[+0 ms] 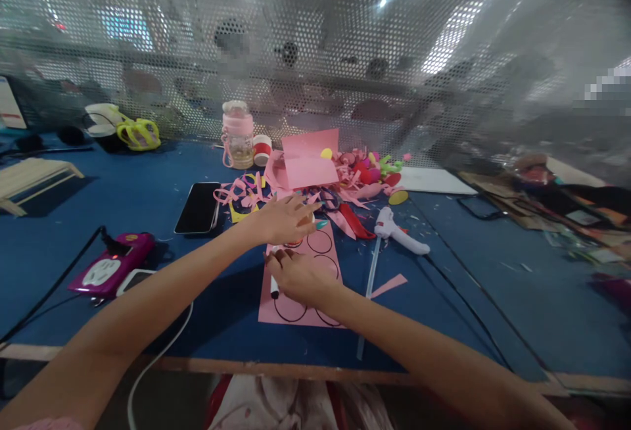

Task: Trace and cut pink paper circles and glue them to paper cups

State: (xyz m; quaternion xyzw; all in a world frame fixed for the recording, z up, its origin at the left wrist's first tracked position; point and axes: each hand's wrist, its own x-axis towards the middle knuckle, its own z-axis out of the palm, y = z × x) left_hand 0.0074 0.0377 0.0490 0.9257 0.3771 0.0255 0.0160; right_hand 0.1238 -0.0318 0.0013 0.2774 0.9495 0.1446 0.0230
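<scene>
A pink paper sheet [265, 313] with several black circles drawn on it lies in front of me. My right hand [300, 277] is closed around a white marker [274, 286], whose black end points toward me. My left hand [286, 219] reaches over the upper part of the sheet, its fingers bent down over a round white-and-red object [294, 243] that looks like a paper cup. Most of that object is hidden under the hand. A teal tip [321, 224] shows just right of the left fingers.
Behind the sheet are pink paper scraps [365, 190], folded pink paper [310, 160], red-handled scissors [355, 221], a bottle [237, 137] and a paper cup [262, 150]. A white glue gun [401, 236] with its cord lies right. A phone [198, 208] and purple power strip [114, 264] lie left.
</scene>
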